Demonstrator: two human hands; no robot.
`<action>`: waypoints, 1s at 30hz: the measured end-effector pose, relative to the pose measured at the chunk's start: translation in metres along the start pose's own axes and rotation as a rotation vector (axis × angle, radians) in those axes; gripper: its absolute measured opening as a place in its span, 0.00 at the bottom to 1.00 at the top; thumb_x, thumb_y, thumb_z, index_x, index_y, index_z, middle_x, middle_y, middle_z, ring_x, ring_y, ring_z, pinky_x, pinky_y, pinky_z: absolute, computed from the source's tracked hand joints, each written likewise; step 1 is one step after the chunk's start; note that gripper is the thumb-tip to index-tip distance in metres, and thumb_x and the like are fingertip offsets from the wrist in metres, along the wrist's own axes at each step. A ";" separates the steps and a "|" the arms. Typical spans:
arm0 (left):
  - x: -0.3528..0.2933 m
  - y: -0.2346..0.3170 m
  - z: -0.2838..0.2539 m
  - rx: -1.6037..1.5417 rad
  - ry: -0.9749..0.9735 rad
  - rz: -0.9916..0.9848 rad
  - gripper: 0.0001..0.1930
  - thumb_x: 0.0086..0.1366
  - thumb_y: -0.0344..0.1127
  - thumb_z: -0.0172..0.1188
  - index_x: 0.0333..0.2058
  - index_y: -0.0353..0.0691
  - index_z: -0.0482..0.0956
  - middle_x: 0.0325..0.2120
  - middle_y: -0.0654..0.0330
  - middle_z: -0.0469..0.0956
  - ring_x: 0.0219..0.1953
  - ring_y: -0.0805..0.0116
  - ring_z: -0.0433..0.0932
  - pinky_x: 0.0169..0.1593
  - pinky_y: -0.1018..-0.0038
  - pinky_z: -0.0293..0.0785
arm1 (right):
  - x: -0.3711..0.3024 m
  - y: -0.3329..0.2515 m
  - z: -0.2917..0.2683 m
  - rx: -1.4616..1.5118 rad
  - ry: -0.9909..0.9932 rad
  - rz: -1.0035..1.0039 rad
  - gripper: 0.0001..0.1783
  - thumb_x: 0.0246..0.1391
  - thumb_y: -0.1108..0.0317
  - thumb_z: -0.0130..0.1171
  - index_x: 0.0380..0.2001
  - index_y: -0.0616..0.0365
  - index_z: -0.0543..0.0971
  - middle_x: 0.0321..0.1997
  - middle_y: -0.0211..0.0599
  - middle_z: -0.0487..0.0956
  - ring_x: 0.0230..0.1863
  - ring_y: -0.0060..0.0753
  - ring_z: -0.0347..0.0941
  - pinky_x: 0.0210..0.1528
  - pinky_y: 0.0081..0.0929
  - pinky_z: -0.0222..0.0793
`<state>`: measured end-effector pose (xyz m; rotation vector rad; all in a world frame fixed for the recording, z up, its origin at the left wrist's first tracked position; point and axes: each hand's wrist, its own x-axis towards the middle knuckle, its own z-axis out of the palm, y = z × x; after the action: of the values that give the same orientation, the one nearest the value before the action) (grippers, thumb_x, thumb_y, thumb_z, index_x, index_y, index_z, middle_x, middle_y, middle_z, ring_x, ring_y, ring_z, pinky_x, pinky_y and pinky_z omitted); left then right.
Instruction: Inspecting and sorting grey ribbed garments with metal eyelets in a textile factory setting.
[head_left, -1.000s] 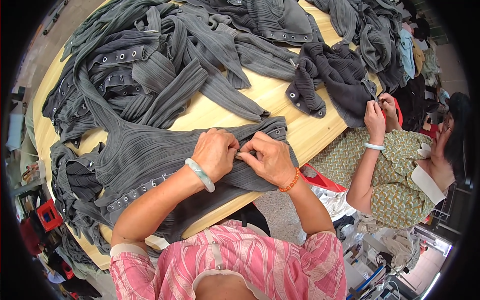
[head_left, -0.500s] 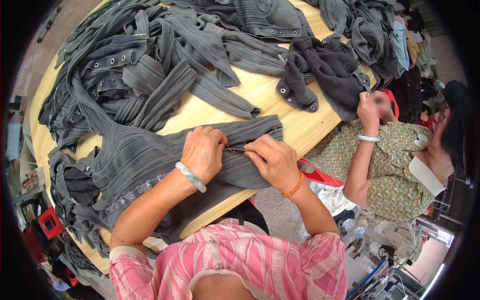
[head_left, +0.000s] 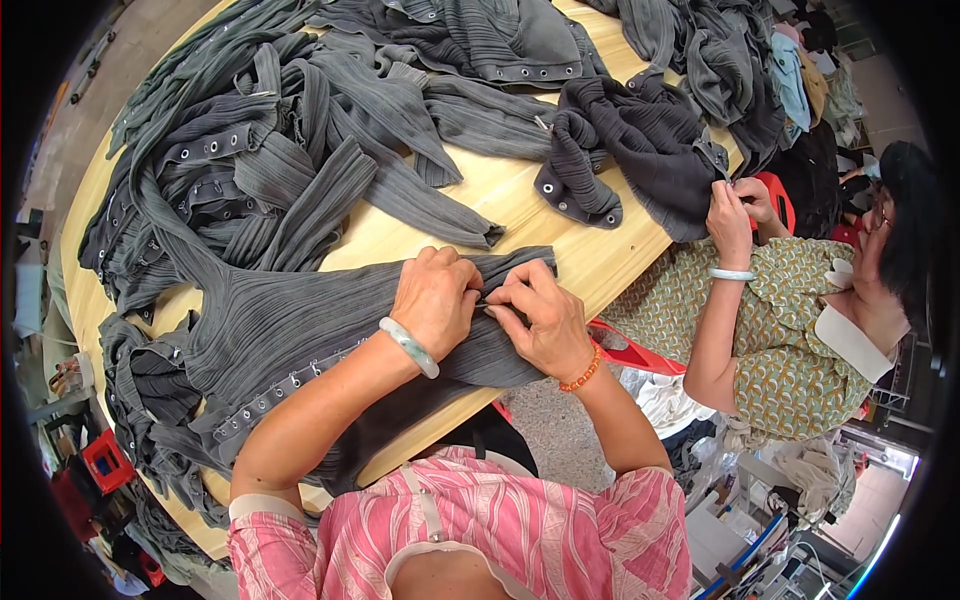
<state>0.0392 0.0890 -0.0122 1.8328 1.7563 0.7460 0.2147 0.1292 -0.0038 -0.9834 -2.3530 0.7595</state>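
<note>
A dark grey ribbed knit garment (head_left: 290,315) lies across the near side of the table, its front strip set with metal eyelets and hooks. My left hand (head_left: 437,298), with a marbled bangle at the wrist, is closed on the garment's hook strip. Close beside it my right hand (head_left: 543,318), wearing an orange bead bracelet, pinches the same strip between thumb and forefinger. A small bit of metal glints between the fingertips; its exact form is hidden. The fabric under both palms is covered.
A pale wooden table (head_left: 600,260) carries heaped grey garments (head_left: 290,150) at the far left and back. On the right a co-worker in a patterned green top (head_left: 790,330) handles a darker garment (head_left: 640,140). A red crate (head_left: 105,460) stands at the lower left.
My left hand has slid right along the strip, closer to my right hand. My right hand has shifted only slightly, its fingers still pinched.
</note>
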 end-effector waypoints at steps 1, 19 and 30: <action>0.001 0.001 0.001 0.000 -0.002 0.000 0.04 0.50 0.27 0.63 0.27 0.38 0.79 0.26 0.54 0.74 0.35 0.54 0.71 0.41 0.63 0.67 | 0.001 0.002 0.000 0.001 0.000 0.002 0.08 0.42 0.73 0.67 0.28 0.56 0.79 0.33 0.33 0.72 0.28 0.35 0.74 0.27 0.30 0.69; -0.004 -0.005 -0.013 -0.129 -0.072 -0.049 0.02 0.50 0.27 0.61 0.25 0.38 0.80 0.26 0.55 0.76 0.36 0.56 0.72 0.42 0.65 0.65 | 0.007 0.004 -0.012 0.121 -0.110 0.233 0.08 0.41 0.72 0.69 0.28 0.59 0.81 0.32 0.29 0.72 0.19 0.19 0.61 0.24 0.18 0.60; -0.016 -0.037 -0.063 0.240 0.070 -0.005 0.17 0.46 0.27 0.66 0.37 0.40 0.76 0.34 0.58 0.74 0.42 0.56 0.69 0.48 0.63 0.60 | 0.034 0.034 -0.045 -0.012 -0.285 0.146 0.12 0.46 0.66 0.63 0.34 0.56 0.75 0.35 0.39 0.72 0.35 0.46 0.73 0.38 0.38 0.69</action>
<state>-0.0309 0.0731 0.0080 1.9759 1.9672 0.6266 0.2368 0.1886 0.0146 -1.1264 -2.5482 1.0009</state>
